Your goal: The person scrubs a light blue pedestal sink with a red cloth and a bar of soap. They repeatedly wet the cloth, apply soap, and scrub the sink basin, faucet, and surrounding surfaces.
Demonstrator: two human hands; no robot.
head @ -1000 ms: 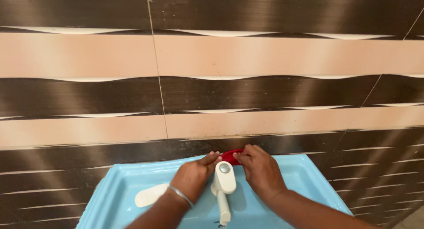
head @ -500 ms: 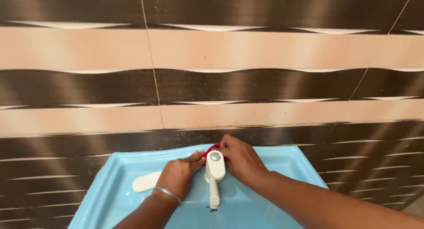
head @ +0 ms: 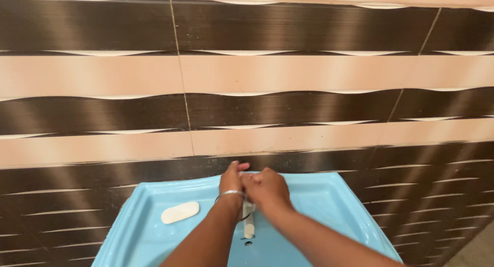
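Over the back rim of the light blue sink (head: pixel 329 195), both hands meet above the white tap (head: pixel 249 223). Left hand (head: pixel 232 178) and right hand (head: pixel 265 188) press together, fingers curled, hiding whatever they grip; I cannot tell what it is. Left of them, a white soap bar (head: pixel 180 212) lies on the ledge, below a striped tile wall (head: pixel 288 71).

Tap (head: pixel 249 223) top hidden beneath both hands (head: pixel 257 187).
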